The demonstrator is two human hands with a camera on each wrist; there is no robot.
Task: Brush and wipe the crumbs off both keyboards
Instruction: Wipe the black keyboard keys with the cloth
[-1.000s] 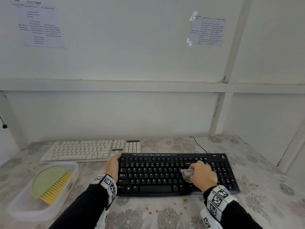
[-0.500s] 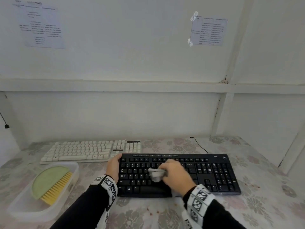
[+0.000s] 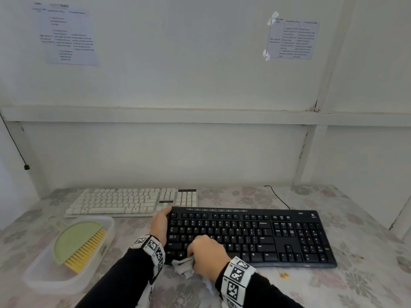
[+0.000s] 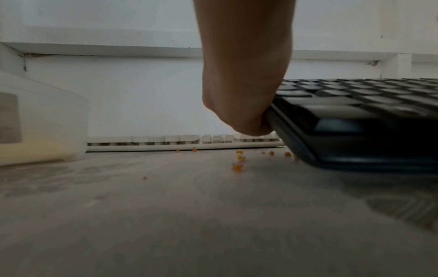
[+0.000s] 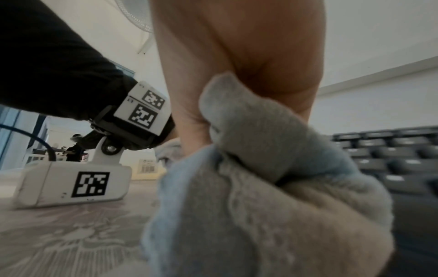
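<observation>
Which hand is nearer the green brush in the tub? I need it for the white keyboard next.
Left. The left hand holds the black keyboard's left edge, beside the brush; the right hand grips the cloth farther right.

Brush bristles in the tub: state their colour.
Yellow. The brush, with a pale green back, lies in the clear tub; the head view shows it best.

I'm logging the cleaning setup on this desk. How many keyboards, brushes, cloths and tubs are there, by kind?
Keyboards: 2, the white keyboard and the black keyboard steadied by the left hand
Brushes: 1, the green brush
Cloths: 1, the grey cloth gripped in the right hand
Tubs: 1, the clear tub holding the brush
Total: 5
</observation>
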